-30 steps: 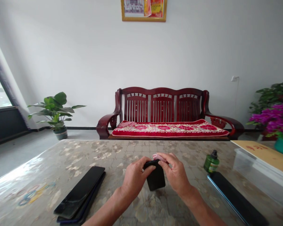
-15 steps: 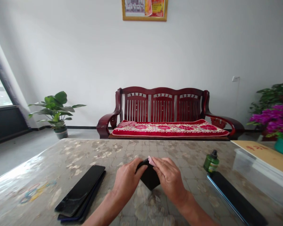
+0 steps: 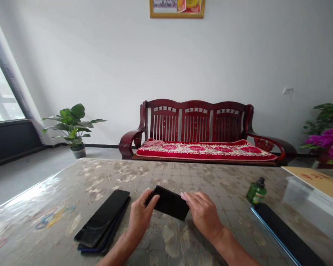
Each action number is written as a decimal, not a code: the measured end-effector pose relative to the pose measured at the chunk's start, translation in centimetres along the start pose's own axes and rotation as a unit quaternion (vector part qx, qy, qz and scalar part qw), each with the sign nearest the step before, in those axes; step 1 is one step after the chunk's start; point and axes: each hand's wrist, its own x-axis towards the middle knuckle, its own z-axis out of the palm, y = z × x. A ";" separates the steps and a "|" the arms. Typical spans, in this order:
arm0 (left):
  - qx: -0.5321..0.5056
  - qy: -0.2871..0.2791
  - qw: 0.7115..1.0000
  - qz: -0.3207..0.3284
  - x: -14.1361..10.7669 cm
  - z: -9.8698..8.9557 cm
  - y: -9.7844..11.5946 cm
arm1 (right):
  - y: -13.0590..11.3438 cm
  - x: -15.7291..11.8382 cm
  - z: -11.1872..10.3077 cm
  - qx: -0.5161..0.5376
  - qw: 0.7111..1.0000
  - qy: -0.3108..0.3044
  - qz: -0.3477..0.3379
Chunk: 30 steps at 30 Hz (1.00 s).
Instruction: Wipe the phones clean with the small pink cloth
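A black smartphone (image 3: 170, 203) is held tilted above the table, its dark face toward me. My left hand (image 3: 141, 212) grips its left end, thumb on the front and fingers behind. My right hand (image 3: 204, 210) is closed on a small pink cloth (image 3: 184, 196), which is at the phone's upper right corner. Most of the cloth is hidden by the fingers. Left of my hands lies a stack of phones (image 3: 104, 220), black screen on top. On the right another phone (image 3: 285, 232) with a blue edge lies near a small green bottle (image 3: 256, 191) with a black cap.
Coloured rubber bands (image 3: 51, 218) lie on the patterned tablecloth (image 3: 172, 240) at left. A clear plastic box (image 3: 308, 199) with a tan sheet (image 3: 316, 181) on top stands at right. Beyond the table is a red wooden bench (image 3: 197, 122); a potted plant (image 3: 74, 123) stands left.
The phone has turned from an upright, corner-down pose to a wider, sideways one with its dark face showing. My hands have moved apart. The view has shifted slightly left.
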 end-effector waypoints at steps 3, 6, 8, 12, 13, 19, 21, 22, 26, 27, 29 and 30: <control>-0.008 -0.001 1.000 0.003 -0.3 0.4 -0.5 | -0.6 0.3 -0.1 -0.008 1.000 0.005 -0.007; -0.009 -0.018 1.000 0.011 -0.7 0.8 -1.1 | -0.7 0.6 -0.3 -0.010 1.000 0.002 -0.016; 0.008 -0.038 0.999 0.016 -0.9 0.9 -1.4 | -0.4 0.8 -0.5 -0.004 1.000 -0.007 -0.018; 0.060 -0.107 0.992 0.028 -1.1 1.1 -1.4 | 0.5 1.1 -0.8 0.002 0.999 -0.021 -0.025; 0.069 -0.122 0.990 0.027 -1.1 1.1 -1.3 | 0.7 1.1 -0.9 -0.001 0.999 -0.023 -0.026; 0.103 -0.180 0.978 0.010 -1.3 1.1 -0.6 | -0.1 0.9 -0.6 -0.023 0.998 -0.041 -0.048; 0.110 -0.192 0.975 0.011 -1.6 1.1 -0.4 | -0.6 0.7 -0.3 -0.027 0.997 -0.039 -0.058; 0.114 -0.195 0.974 0.014 -1.7 1.1 -0.4 | -0.8 0.5 -0.2 -0.028 0.997 -0.036 -0.064; 0.130 -0.207 0.970 0.020 -1.9 1.1 -0.2 | -0.5 0.1 0.0 -0.039 0.996 -0.018 -0.080; 0.134 -0.210 0.968 0.016 -1.9 1.1 -0.2 | -0.2 0.0 -0.1 -0.044 0.996 -0.011 -0.079; 0.140 -0.215 0.966 0.008 -1.9 1.1 -0.2 | 0.9 -0.2 -0.2 -0.055 0.996 0.002 -0.071; 0.144 -0.217 0.965 0.006 -1.9 1.1 -0.2 | 1.5 -0.3 -0.3 -0.062 0.996 0.007 -0.065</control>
